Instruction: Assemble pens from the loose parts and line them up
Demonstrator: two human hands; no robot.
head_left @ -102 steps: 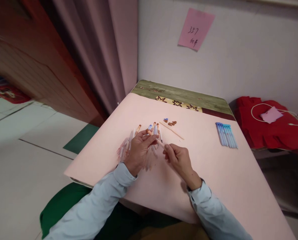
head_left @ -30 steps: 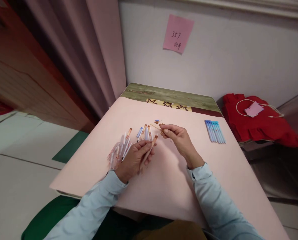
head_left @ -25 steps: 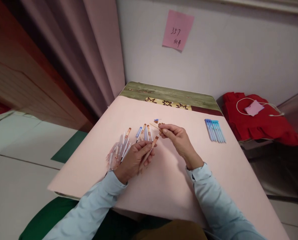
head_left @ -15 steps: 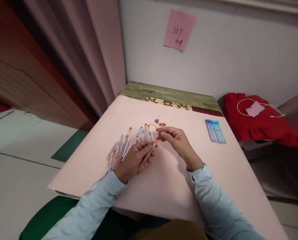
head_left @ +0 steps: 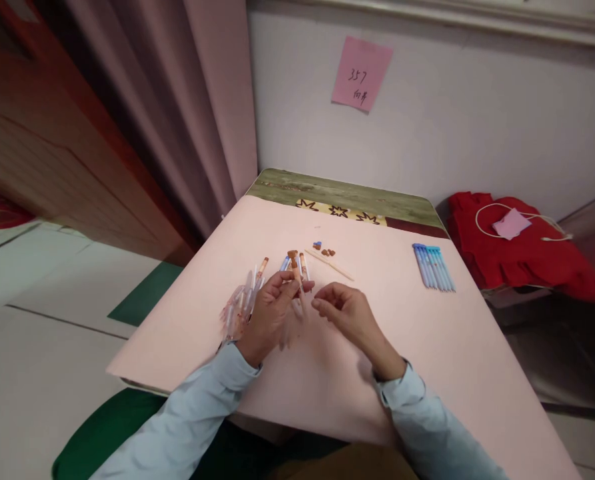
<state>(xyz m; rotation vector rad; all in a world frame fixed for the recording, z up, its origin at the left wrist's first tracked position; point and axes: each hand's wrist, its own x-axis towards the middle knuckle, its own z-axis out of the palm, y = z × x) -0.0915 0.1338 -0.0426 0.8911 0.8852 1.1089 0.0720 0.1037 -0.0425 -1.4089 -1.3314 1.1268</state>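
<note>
My left hand (head_left: 268, 315) is closed round a thin pen barrel with a brown cap (head_left: 295, 270), held nearly upright over the pink table (head_left: 427, 347). My right hand (head_left: 344, 313) hovers just right of it, fingers curled loosely with nothing visible in them. Left of my left hand lies a pile of clear pen barrels (head_left: 240, 303). Beyond my hands lie a few capped pens (head_left: 303, 263), a thin refill stick (head_left: 330, 265) and small brown caps with one blue cap (head_left: 324, 249).
A row of blue pens (head_left: 434, 266) lies at the table's right. A pink note (head_left: 361, 73) hangs on the wall. Red cloth with a white cord (head_left: 520, 248) sits to the right. A curtain (head_left: 197, 107) hangs at the left.
My right hand drew back from the small caps toward me and let go. The pen in my left hand now carries a brown cap and has swung from slanted to nearly upright.
</note>
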